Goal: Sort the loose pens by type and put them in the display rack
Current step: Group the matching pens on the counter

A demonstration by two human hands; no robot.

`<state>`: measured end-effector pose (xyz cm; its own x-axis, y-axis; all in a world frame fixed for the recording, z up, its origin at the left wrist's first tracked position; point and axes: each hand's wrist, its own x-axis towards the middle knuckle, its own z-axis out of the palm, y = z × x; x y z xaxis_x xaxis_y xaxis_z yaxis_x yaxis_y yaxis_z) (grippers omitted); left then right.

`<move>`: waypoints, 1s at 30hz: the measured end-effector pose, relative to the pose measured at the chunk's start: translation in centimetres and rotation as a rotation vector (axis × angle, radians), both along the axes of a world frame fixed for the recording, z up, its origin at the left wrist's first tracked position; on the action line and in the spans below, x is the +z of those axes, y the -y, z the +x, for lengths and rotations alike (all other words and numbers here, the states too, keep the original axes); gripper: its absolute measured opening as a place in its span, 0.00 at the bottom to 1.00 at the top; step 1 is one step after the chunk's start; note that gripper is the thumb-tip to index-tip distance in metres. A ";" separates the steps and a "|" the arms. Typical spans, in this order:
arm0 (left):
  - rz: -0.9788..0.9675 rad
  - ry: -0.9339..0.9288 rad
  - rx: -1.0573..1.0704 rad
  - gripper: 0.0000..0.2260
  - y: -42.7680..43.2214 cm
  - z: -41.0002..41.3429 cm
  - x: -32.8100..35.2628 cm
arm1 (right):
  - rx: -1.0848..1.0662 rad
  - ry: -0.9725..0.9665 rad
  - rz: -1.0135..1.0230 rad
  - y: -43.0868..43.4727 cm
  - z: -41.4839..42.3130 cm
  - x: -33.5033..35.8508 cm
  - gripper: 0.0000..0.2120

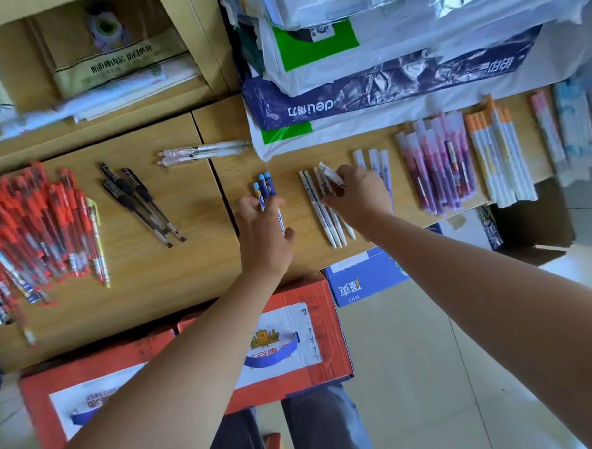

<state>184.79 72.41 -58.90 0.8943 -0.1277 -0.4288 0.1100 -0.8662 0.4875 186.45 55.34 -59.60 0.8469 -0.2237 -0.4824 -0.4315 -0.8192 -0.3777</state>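
Pens lie in sorted groups on a wooden table (pixel 152 266). My left hand (pixel 262 233) rests on three blue-capped pens (pixel 265 186) at the table's middle, fingers curled over them. Just to the right, my right hand (pixel 358 195) pinches a white pen (pixel 331 176) above a row of white pens (pixel 325 219). A big pile of red pens (pixel 37 224) fills the left end. Black pens (pixel 139 205) lie beside it. Two white-pink pens (pixel 201 152) lie farther back. No display rack shows in this view.
Purple-wrapped pens (pixel 436 172), orange-capped white pens (pixel 500 158) and pastel packs (pixel 564 134) lie at the right. Plastic-wrapped stationery packs (pixel 383 82) are stacked at the back. Red-white cartons (pixel 192 367) and a blue box (pixel 362 279) stand below the table's front edge.
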 end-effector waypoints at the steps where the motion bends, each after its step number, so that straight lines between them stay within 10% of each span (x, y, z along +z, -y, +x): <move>1: -0.002 -0.002 0.002 0.20 0.0 0.0 0.0 | -0.001 0.016 0.017 0.0 -0.2 -0.1 0.14; 11: -0.020 -0.006 -0.011 0.18 0.0 0.4 -0.4 | -0.101 -0.061 0.028 -0.4 -1.0 0.1 0.33; 30: -0.093 0.014 -0.031 0.18 -0.4 0.7 -0.3 | -0.128 -0.033 0.100 -0.2 -0.2 0.1 0.21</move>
<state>185.50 72.85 -59.23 0.8950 -0.1943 -0.4016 0.0766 -0.8200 0.5673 186.24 55.56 -59.47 0.7976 -0.2783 -0.5352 -0.5438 -0.7157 -0.4382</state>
